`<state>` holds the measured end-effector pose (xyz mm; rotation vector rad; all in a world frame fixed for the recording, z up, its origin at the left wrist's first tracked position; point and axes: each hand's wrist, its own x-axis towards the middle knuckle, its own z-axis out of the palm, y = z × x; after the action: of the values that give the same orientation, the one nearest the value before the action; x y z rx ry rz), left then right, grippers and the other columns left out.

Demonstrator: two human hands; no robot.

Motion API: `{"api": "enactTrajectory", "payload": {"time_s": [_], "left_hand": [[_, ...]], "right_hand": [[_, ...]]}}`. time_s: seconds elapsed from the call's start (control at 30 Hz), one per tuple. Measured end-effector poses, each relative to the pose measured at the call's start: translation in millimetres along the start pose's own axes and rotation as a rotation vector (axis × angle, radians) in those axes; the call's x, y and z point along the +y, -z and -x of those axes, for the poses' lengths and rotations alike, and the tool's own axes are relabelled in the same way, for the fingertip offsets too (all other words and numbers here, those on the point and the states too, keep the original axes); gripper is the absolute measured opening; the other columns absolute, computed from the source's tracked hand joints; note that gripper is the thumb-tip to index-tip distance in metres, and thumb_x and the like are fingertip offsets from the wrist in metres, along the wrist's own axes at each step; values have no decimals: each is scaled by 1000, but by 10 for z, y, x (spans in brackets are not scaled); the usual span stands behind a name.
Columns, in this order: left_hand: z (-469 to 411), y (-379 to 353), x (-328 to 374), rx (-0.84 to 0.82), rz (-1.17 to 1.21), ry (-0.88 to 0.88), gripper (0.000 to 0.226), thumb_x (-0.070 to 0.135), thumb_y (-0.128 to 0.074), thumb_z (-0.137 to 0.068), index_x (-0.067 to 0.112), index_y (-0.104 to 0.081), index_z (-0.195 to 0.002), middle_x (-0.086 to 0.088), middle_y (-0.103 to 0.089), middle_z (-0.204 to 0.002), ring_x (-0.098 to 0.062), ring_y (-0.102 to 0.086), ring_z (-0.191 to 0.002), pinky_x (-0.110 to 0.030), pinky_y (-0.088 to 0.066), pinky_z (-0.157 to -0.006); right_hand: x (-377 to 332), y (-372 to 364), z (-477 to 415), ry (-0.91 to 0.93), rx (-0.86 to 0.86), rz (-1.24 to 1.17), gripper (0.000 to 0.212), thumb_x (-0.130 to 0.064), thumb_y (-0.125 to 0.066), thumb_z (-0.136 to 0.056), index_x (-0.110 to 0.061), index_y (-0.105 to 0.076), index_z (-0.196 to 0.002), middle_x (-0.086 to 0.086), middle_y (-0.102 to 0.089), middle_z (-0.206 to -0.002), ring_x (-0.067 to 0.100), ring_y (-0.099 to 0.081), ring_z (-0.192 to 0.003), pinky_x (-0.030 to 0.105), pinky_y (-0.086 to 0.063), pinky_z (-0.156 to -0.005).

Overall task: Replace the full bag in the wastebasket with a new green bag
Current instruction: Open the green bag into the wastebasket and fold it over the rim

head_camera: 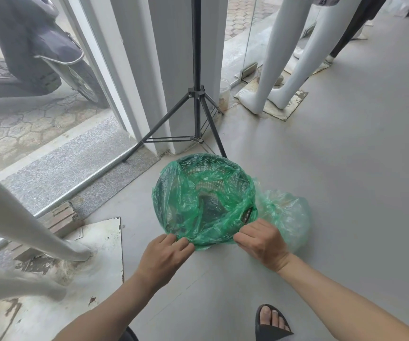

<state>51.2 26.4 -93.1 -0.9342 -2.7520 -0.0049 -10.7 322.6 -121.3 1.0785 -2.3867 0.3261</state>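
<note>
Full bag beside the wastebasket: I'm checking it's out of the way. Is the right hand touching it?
Cannot tell. In the head view the right hand pinches the new green bag and overlaps the full bag behind it.

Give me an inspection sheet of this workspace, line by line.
Surface: grey floor, bare near the work.
Job's things: wastebasket lined with the new green bag, pulled over most of the rim; full bag sits on the floor to its right.
Clutter: worn plates under mannequin legs; plastic jar by the pillar.
Hands: left hand and right hand pinch the bag's near edge.
Cables: nothing seen.
Surroundings: tripod stand, glass front, scooter outside.
</note>
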Motion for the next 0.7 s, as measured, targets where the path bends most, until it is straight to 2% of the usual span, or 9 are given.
{"api": "enactTrajectory", "payload": {"time_s": [0.07, 0.2, 0.33, 0.37, 0.43, 0.5, 0.57, 0.63, 0.7], "left_hand": [[59, -26, 14, -5, -33, -21, 22, -4, -64, -68, 17, -67, -74, 1, -58, -65, -22, -52, -48, -28, -40, -43], [94, -85, 48, -64, -46, -58, 28, 0, -53, -76, 17, -75, -80, 3, -61, -64, -19, -58, -51, -27, -40, -41], [85, -233, 63, -218, -29, -12, 16, 7, -79, -68, 20, -71, -75, 5, -70, -69, -20, -68, -61, -30, -49, -46], [58, -227, 75, -200, -4, 14, 12, 16, -78, -74, 20, -68, -69, 5, -69, -66, -21, -67, -59, -31, -48, -47], [-50, -100, 133, -55, 112, 54, 32, 33, -69, -84, 18, -60, -57, 4, -58, -53, -21, -55, -46, -29, -42, -44], [-234, 125, 134, 135, 163, 54, 32, 34, -68, -83, 17, -58, -59, 2, -53, -54, -19, -48, -47, -28, -41, -47], [-411, 248, 18, 179, 160, 141, 23, 35, -65, -87, 15, -66, -77, 0, -62, -73, -20, -56, -65, -32, -46, -60], [-550, 294, -151, 55, 147, 302, 30, 44, -55, -93, 19, -71, -91, 0, -67, -90, -22, -60, -83, -39, -48, -74], [-621, 264, -261, -72, 152, 347, 44, 53, -40, -97, 24, -72, -87, 4, -67, -84, -20, -60, -81, -38, -43, -77]], "right_hand": [[11, -1, 42, -5, 5, -6, 26, 0, -75, -79, -21, -65, -67, -2, -57, -60, 21, -51, -52, 30, -43, -52], [60, 3, 185, -22, -21, 30, 34, 0, -80, -75, -21, -58, -60, -1, -50, -55, 21, -48, -49, 29, -51, -57], [178, -17, 263, -118, -106, 58, 34, -3, -87, -72, -21, -60, -59, -1, -56, -57, 22, -57, -55, 31, -55, -67], [213, -28, 269, -129, -137, 51, 32, -5, -87, -74, -21, -63, -61, -2, -58, -59, 22, -59, -58, 32, -55, -73], [269, -34, 283, -133, -202, 14, 23, -9, -87, -76, -22, -70, -69, -4, -68, -68, 22, -67, -74, 31, -52, -84], [272, 6, 263, -158, -245, -57, 14, -11, -84, -77, -23, -77, -81, -8, -76, -82, 22, -70, -95, 33, -52, -89], [234, 122, 191, -253, -212, -174, 11, -10, -70, -76, -19, -75, -78, -5, -72, -79, 18, -65, -90, 39, -56, -79], [161, 281, 74, -375, -110, -271, 8, -14, -59, -74, -15, -66, -75, -2, -61, -76, 16, -54, -76, 41, -53, -67], [67, 418, -119, -516, -71, -322, 13, -27, -63, -80, -17, -62, -87, -4, -55, -88, 15, -53, -78, 38, -53, -66]]}}
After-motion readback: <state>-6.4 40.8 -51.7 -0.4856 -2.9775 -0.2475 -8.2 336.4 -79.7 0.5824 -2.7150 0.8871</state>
